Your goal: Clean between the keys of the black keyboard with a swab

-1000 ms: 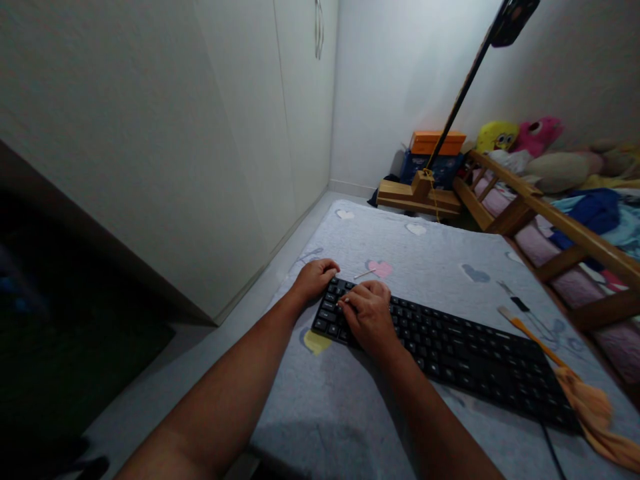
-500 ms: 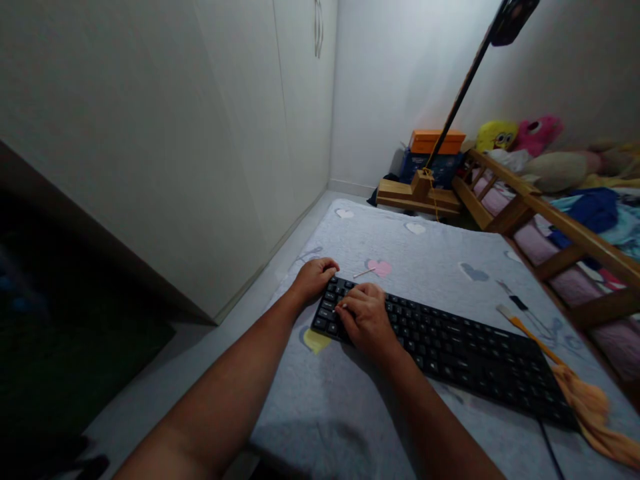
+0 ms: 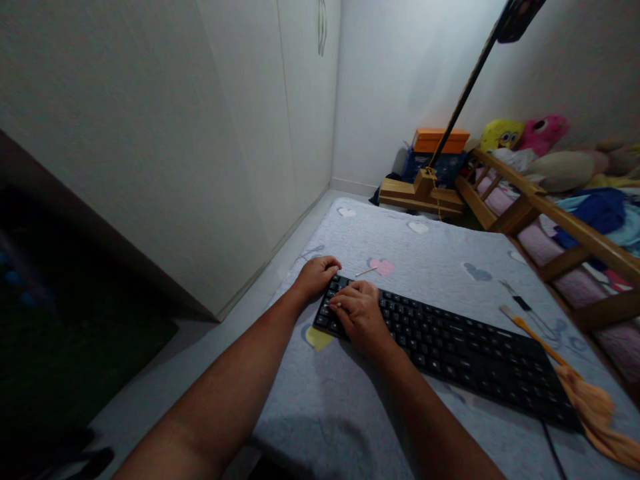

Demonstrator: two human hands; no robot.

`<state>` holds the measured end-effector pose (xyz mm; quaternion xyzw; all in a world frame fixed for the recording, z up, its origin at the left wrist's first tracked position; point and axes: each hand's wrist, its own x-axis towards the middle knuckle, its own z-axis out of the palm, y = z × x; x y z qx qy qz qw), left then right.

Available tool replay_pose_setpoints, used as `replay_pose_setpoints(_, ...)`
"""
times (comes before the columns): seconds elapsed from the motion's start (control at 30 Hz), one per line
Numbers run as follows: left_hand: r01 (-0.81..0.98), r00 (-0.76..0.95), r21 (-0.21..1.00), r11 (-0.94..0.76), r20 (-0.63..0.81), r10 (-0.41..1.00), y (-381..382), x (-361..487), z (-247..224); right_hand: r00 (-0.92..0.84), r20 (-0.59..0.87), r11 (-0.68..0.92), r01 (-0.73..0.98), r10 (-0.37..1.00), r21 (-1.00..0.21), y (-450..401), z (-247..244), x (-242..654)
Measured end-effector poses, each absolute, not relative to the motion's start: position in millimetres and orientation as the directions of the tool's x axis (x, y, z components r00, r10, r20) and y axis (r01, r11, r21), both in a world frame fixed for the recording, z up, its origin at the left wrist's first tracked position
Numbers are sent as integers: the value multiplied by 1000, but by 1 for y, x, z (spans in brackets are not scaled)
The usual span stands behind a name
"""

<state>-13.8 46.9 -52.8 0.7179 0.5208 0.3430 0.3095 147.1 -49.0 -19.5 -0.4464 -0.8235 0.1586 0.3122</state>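
While the right hand (image 3: 361, 310) is over the left end of the keyboard (image 3: 460, 347), its thumb and forefinger are pinched narrow on a swab (image 3: 327, 305), of which only a little white shows at the fingertips. Its other fingers are bent above the keys. The left hand (image 3: 319, 275) is just beyond and to the left of those fingers, at the far left corner of the keyboard. Its fingers are curled with the thumb close in; I cannot tell whether they grip the corner or only rest against it.

From under the right fingers the keyboard runs off to the right and nearer the body, flat on the sheet (image 3: 425, 250). A second swab (image 3: 367, 271) lies just beyond the right fingers, to the right of the left fingertips, partly over a pink heart (image 3: 384, 267). Well to the right of both hands, past the far edge of the keyboard, are a brush (image 3: 525, 327) and a thin tool (image 3: 522, 304). Farthest right of the fingers, an orange rag (image 3: 590, 400) lies beside the keyboard's right end.
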Motion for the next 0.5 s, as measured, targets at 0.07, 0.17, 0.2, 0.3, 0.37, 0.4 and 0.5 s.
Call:
replay_pose_setpoints(0.07, 540, 224, 798, -268, 171, 960, 47, -14, -52, -412, 374, 556, 630, 831, -542, -49, -19, 146)
replay_pose_setpoints(0.17, 549, 217, 795, -259, 164, 962, 46, -13, -51, -415, 361, 550, 629, 835, -549, -48, -17, 149)
replay_pose_setpoints(0.2, 549, 215, 796, -255, 160, 963, 46, -13, -51, -414, 355, 545, 631, 838, -552, -48, -16, 150)
replay_pose_setpoints(0.3, 545, 217, 798, -257, 162, 963, 46, -13, -50, -411, 329, 526, 642, 850, -558, -47, -13, 156)
replay_pose_setpoints(0.37, 545, 219, 797, -261, 165, 962, 46, -12, -50, -409, 311, 513, 651, 858, -559, -48, -11, 160)
replay_pose_setpoints(0.4, 546, 221, 796, -261, 163, 962, 46, -12, -50, -409, 304, 508, 654, 861, -560, -48, -10, 161)
replay_pose_setpoints(0.5, 551, 216, 795, -253, 157, 964, 45, -12, -49, -405, 291, 498, 658, 867, -565, -49, -8, 164)
